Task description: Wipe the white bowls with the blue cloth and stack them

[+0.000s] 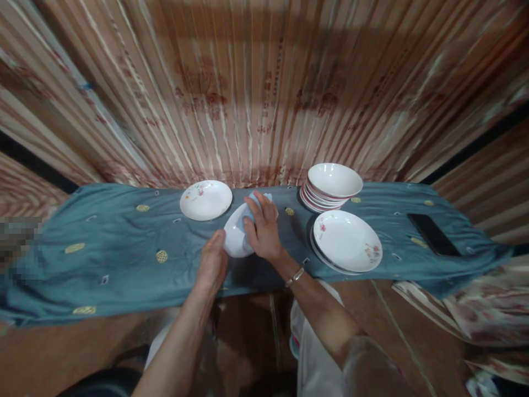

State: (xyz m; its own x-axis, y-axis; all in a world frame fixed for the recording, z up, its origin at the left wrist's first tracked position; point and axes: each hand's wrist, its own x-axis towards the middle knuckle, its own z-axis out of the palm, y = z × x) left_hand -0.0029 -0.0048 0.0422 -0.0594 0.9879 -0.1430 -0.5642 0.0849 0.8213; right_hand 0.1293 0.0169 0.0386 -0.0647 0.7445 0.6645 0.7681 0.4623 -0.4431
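Nearby: plate (205,199) left, bowl stack (333,186), plates (347,241) right.

teal cloth (124,248) with gold medallions, white floral-printed plates (347,241), black phone (433,234)

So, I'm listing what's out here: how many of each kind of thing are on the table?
plate: 1
held dish: 1
bowl stack: 1
plate stack: 1
rag: 1
phone: 1
Total: 6
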